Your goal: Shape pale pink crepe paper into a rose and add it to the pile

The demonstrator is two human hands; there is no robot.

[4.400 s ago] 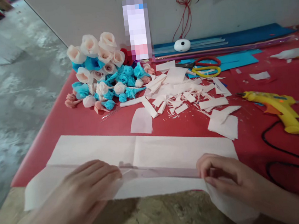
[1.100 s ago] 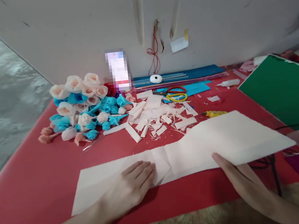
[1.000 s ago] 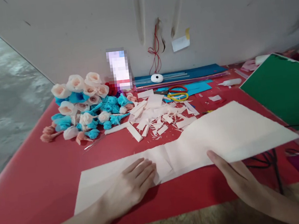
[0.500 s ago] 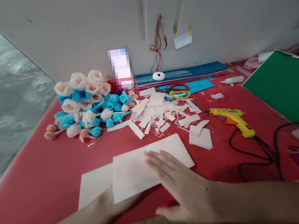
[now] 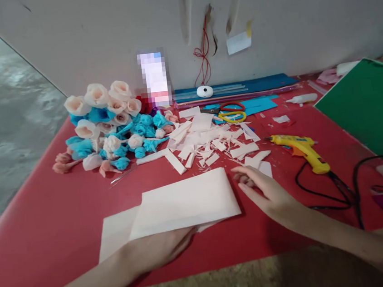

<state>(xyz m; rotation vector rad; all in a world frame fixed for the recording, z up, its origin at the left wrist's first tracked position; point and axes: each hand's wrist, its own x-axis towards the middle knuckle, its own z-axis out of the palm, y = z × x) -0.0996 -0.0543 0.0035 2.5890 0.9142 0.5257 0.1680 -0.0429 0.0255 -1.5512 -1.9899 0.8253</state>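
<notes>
A folded cream sheet of paper (image 5: 187, 198) curves over at its right edge, near the front of the red table. My left hand (image 5: 158, 249) is underneath the sheet, closed on its lower side; the thumb and fingertips are hidden by the paper. Another cream sheet (image 5: 115, 231) lies flat beneath, sticking out to the left. To the right of the folded sheet, my right hand (image 5: 259, 186) hovers apart from it with loosely bent fingers and nothing held. Cream paper scraps (image 5: 208, 146) are strewn just beyond the sheet.
Blue, white and peach paper flowers (image 5: 111, 129) are heaped at the back left. Scissors (image 5: 231, 114) lie behind the scraps. A yellow glue gun (image 5: 298, 150) with a black cord rests at right, near a green board (image 5: 365, 107). The red table (image 5: 50, 231) ends close to me.
My right hand has come off the top of the sheet and moved right. The sheet's right side is now curled over, and my left hand has shifted right beneath it.
</notes>
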